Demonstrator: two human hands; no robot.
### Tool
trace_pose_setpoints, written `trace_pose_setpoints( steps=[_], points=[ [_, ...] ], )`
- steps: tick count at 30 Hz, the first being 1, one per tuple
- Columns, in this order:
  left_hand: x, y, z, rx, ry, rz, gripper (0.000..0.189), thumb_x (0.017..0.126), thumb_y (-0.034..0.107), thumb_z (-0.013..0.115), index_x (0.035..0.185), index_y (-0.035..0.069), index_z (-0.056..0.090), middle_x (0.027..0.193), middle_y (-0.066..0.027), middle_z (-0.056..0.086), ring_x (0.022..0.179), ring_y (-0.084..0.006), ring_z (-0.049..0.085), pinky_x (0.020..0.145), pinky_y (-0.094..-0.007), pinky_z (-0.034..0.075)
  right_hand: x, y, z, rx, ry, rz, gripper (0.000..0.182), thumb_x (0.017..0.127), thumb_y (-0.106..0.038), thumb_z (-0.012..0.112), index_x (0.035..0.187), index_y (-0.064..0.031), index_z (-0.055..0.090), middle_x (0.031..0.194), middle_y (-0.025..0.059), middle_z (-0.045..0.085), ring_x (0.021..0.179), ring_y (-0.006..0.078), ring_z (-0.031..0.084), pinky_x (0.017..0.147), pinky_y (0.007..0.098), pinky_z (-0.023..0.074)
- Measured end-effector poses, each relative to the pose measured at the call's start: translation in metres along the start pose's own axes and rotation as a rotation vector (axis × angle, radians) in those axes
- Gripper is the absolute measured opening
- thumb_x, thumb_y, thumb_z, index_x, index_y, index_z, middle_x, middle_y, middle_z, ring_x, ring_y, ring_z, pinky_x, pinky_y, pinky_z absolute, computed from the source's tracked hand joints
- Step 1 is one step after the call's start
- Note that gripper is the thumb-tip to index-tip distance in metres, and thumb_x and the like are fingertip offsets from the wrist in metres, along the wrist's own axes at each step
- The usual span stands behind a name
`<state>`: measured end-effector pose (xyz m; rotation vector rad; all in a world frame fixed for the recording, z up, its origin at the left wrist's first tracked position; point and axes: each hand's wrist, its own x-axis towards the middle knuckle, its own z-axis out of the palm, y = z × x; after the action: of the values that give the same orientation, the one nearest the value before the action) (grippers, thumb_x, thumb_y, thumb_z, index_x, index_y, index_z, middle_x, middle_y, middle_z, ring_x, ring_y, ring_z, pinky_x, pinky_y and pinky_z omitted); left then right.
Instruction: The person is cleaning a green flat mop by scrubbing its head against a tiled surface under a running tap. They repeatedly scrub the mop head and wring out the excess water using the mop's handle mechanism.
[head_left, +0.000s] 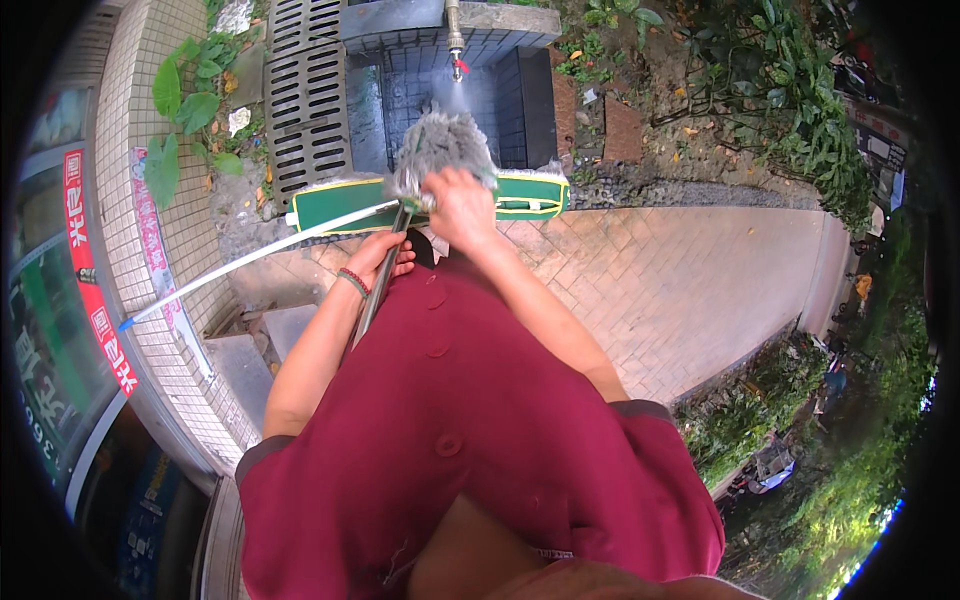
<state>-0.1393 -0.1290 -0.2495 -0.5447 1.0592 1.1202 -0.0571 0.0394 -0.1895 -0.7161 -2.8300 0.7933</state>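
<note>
My left hand (379, 259), with beaded bracelets at the wrist, is closed around a metal pole (381, 289) that runs down beside my body. My right hand (459, 206) grips the near side of a shaggy grey mop head (442, 142). The mop head hangs at the front of a tiled basin, under a tap (456, 64) with a red handle. Water sprays from the tap onto the far side of the strands. Behind my hands lies a wide green flat mop head (337, 204) with yellow trim, partly hidden by the grey one. A white pole (262, 255) slants from it to the lower left.
Dark tiles line the basin (538, 109). A slotted drain grate (307, 97) lies to its left, with a tiled wall (184, 330) and glass shopfront bearing signs beyond. Brick paving (660, 285) spreads to the right, bordered by a planted bed (780, 97).
</note>
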Motion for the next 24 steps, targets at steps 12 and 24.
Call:
trace_pose_setpoints(
  steps=[12,24],
  points=[
    [0.007,-0.02,-0.019,0.029,-0.068,-0.005,0.006,0.084,0.007,0.048,0.086,0.004,0.043,0.074,-0.0063,0.05,0.047,-0.0071,0.039,0.037,-0.0184,0.032,-0.065,-0.011,0.037,0.083,-0.102,0.075,0.028,0.059,-0.003,0.062,0.085,-0.0109,0.054,0.084,0.0064,0.051,0.086,0.0282,0.05,0.07,0.0383,0.0454],
    [-0.042,-0.04,-0.01,0.116,-0.021,-0.014,0.01,0.086,0.008,0.047,0.087,0.009,0.037,0.066,-0.0009,0.045,0.043,-0.0059,0.038,0.034,-0.0186,0.031,-0.086,-0.027,0.021,0.117,-0.141,-0.041,0.024,0.063,-0.001,0.057,0.086,-0.0095,0.055,0.084,0.0067,0.051,0.089,0.0282,0.05,0.068,0.04,0.0448]
  ],
)
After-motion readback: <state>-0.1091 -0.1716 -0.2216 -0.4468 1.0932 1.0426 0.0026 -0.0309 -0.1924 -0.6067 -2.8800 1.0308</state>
